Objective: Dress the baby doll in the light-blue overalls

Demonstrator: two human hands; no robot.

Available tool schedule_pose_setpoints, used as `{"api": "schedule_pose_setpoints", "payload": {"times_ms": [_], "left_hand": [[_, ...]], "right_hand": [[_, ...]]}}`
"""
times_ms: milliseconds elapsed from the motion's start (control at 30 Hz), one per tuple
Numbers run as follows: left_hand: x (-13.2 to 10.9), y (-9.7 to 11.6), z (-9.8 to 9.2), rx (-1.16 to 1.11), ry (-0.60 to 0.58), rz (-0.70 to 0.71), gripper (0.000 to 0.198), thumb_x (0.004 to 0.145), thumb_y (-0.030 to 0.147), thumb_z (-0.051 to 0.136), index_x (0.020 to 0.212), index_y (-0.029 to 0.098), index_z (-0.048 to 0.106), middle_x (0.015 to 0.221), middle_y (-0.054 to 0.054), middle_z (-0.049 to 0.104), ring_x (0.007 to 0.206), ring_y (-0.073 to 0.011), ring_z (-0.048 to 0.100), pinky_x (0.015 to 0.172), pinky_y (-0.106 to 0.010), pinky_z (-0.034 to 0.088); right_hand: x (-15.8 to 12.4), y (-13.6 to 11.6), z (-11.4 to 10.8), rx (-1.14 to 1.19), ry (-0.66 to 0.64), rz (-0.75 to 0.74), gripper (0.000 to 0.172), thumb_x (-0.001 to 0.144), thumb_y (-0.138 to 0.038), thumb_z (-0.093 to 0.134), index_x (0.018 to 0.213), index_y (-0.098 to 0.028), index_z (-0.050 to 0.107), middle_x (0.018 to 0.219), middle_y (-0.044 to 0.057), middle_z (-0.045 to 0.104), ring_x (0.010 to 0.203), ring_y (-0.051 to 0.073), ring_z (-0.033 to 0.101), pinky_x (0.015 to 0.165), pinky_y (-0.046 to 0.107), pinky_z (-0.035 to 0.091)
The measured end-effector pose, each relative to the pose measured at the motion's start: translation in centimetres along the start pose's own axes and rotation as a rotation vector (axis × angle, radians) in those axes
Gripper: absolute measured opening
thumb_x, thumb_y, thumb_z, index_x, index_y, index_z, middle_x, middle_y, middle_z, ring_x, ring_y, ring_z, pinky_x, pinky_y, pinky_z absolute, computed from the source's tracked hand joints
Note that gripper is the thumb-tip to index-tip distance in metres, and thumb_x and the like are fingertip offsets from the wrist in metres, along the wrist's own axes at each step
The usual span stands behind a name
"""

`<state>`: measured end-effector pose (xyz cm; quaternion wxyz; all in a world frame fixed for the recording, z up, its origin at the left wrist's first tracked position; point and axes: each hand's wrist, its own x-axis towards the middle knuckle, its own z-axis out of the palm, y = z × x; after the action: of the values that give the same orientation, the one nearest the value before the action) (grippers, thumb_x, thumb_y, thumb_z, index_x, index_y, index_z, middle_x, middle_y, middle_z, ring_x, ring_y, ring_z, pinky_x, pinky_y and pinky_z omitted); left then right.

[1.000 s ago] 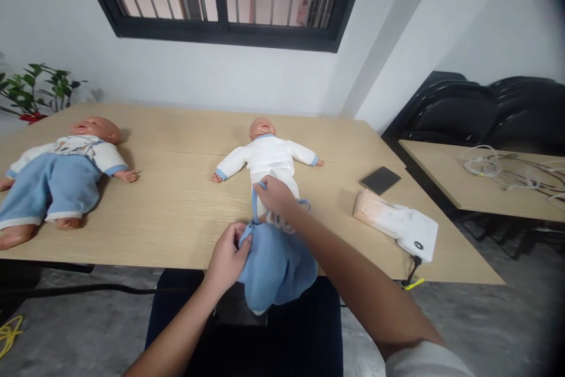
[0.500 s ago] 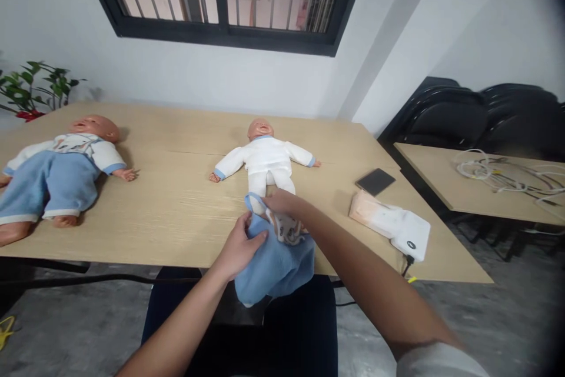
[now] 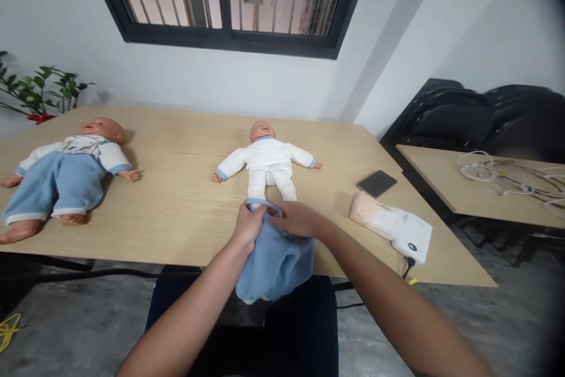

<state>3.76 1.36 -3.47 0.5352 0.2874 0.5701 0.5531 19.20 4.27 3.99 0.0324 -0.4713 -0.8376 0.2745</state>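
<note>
A baby doll (image 3: 268,156) in a white long-sleeved top and white leggings lies on its back, head toward the wall. Blue doll trousers (image 3: 276,265) hang over the table's near edge at its feet; the lower legs are hidden by the cloth and my hands. My left hand (image 3: 251,223) is closed on the left side of the trousers' waistband. With bent fingers my right hand (image 3: 295,218) grips the waistband a little farther right. A second doll (image 3: 73,168) in blue trousers and a patterned top lies at the left.
On the table (image 3: 176,212) at the right are a dark phone (image 3: 376,183) and a white device (image 3: 410,236) with a cable. A side table (image 3: 445,189) holds coiled cables (image 3: 485,171). Stacked black chairs (image 3: 459,115) stand behind, and a plant (image 3: 46,92) at far left.
My left hand has moved up to the waistband. The trousers' patterned part that showed by my right hand is now out of sight, and the waistband spans between both hands.
</note>
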Motion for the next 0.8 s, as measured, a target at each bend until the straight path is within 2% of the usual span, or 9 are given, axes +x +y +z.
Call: {"api": "schedule_pose_setpoints", "payload": {"times_ms": [167, 267, 400, 533, 633, 733, 800], "left_hand": [[0.4, 0.9, 0.5, 0.046, -0.085, -0.037, 0.012, 0.069, 0.027, 0.067, 0.076, 0.018, 0.065, 0.066, -0.002, 0.068, 0.058, -0.0169, 0.063, 0.056, -0.027, 0.047], [0.5, 1.3, 0.1, 0.011, -0.145, -0.086, 0.016, 0.075, 0.035, 0.063, 0.077, 0.019, 0.063, 0.06, 0.0, 0.065, 0.053, -0.0172, 0.061, 0.053, -0.027, 0.046], [1.1, 1.8, -0.9, 0.135, -0.168, -0.061, 0.027, 0.08, 0.043, 0.062, 0.084, 0.017, 0.07, 0.073, -0.005, 0.073, 0.063, -0.0203, 0.066, 0.06, -0.029, 0.048], [1.5, 2.5, -1.8, 0.202, -0.224, 0.001, 0.035, 0.082, 0.043, 0.068, 0.103, 0.017, 0.075, 0.105, -0.011, 0.08, 0.096, -0.0278, 0.072, 0.085, -0.035, 0.054], [1.5, 2.8, -2.5, 0.163, -0.32, -0.034, 0.044, 0.087, 0.055, 0.067, 0.112, 0.019, 0.075, 0.114, -0.012, 0.079, 0.11, -0.0298, 0.07, 0.097, -0.039, 0.052], [1.4, 2.4, -3.7, 0.214, -0.345, -0.049, 0.052, 0.09, 0.065, 0.061, 0.111, 0.019, 0.073, 0.103, -0.012, 0.078, 0.1, -0.0292, 0.07, 0.09, -0.039, 0.053], [1.6, 1.7, -4.7, 0.304, -0.27, -0.015, 0.047, 0.087, 0.061, 0.066, 0.106, 0.018, 0.072, 0.092, -0.009, 0.076, 0.086, -0.0267, 0.068, 0.08, -0.036, 0.052]], "right_hand": [[-0.6, 0.7, 1.1, -0.025, -0.046, 0.026, 0.024, 0.093, -0.043, 0.066, 0.099, -0.02, 0.067, 0.092, 0.005, 0.072, 0.081, 0.02, 0.063, 0.067, 0.029, 0.039], [-0.1, 1.3, 1.8, -0.08, -0.024, -0.015, 0.024, 0.095, -0.042, 0.065, 0.098, -0.019, 0.066, 0.098, 0.008, 0.072, 0.086, 0.021, 0.065, 0.072, 0.03, 0.041], [1.1, 1.5, 1.9, -0.166, 0.023, -0.07, 0.024, 0.099, -0.039, 0.061, 0.107, -0.018, 0.067, 0.114, 0.01, 0.072, 0.103, 0.025, 0.067, 0.083, 0.032, 0.046], [2.8, 0.8, 1.2, -0.219, 0.131, -0.061, 0.027, 0.104, -0.038, 0.051, 0.115, -0.018, 0.066, 0.125, 0.012, 0.069, 0.111, 0.026, 0.066, 0.088, 0.033, 0.047], [4.4, 0.4, 0.5, -0.232, 0.229, -0.032, 0.029, 0.105, -0.036, 0.046, 0.116, -0.019, 0.066, 0.127, 0.011, 0.069, 0.111, 0.025, 0.065, 0.087, 0.032, 0.047], [5.8, 0.7, 0.1, -0.251, 0.255, -0.001, 0.031, 0.104, -0.036, 0.048, 0.119, -0.017, 0.067, 0.13, 0.014, 0.068, 0.114, 0.026, 0.064, 0.089, 0.031, 0.047], [6.4, 1.3, 0.1, -0.272, 0.211, 0.001, 0.031, 0.102, -0.037, 0.052, 0.119, -0.016, 0.068, 0.128, 0.015, 0.069, 0.111, 0.027, 0.064, 0.088, 0.031, 0.047]]}}
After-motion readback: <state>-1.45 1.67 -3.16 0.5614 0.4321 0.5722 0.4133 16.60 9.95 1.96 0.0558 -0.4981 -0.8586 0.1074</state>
